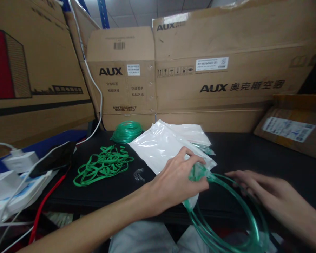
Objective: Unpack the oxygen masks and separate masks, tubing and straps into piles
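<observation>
My left hand [177,181] is closed on a green translucent oxygen mask [197,172], much of it hidden by the fingers. Green clear tubing [252,225] runs from it in wide loops that hang over the table's front edge. My right hand [268,193] is at the right of the loops with its fingers stretched out. Its fingertips are close to the tubing; whether they touch it I cannot tell. Beyond my left hand lie white plastic bags [158,147], and a green item [204,148] shows at their right side.
On the black table [234,151] lie coiled green tubing [127,131], tangled green elastic straps [104,165] and small clear pieces [139,174]. A power strip [13,196] with plugs, cables and a dark phone [54,160] occupies the left. Cardboard boxes [179,98] wall the back; another box [292,126] stands right.
</observation>
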The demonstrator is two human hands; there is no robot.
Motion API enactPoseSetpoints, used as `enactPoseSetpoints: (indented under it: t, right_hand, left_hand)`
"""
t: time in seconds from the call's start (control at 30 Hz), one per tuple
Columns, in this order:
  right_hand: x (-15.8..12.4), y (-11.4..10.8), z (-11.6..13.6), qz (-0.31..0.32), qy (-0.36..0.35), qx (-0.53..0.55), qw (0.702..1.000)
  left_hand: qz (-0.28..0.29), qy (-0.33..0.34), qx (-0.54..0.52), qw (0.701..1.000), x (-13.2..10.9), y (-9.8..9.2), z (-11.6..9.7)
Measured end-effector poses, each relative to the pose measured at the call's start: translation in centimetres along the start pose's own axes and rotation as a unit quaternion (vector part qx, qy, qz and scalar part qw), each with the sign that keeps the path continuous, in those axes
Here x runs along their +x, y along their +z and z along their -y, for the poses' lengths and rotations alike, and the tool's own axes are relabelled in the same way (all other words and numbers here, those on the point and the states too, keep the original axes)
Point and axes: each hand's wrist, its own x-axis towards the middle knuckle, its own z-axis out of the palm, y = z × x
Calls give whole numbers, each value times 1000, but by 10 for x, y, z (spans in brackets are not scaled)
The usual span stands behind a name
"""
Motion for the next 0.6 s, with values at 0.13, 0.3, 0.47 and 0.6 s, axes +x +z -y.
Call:
enactPoseSetpoints:
  t: [0.13, 0.3, 0.47, 0.6]
  right_hand:
    - [3, 4, 2, 15, -75, -101, 992]
    - [0, 8, 4, 75, -88, -95, 989]
    - [7, 16, -5, 62, -133, -115, 982]
    - [18, 26, -8, 67, -140, -140, 978]
  left_hand:
    - [-3, -4, -5, 1000, 1, -1, 2]
    - [-1, 0, -18, 1000, 2, -1, 4]
    - [18, 8, -26, 999, 2, -2, 9]
    - [27, -7, -40, 999, 2, -4, 10]
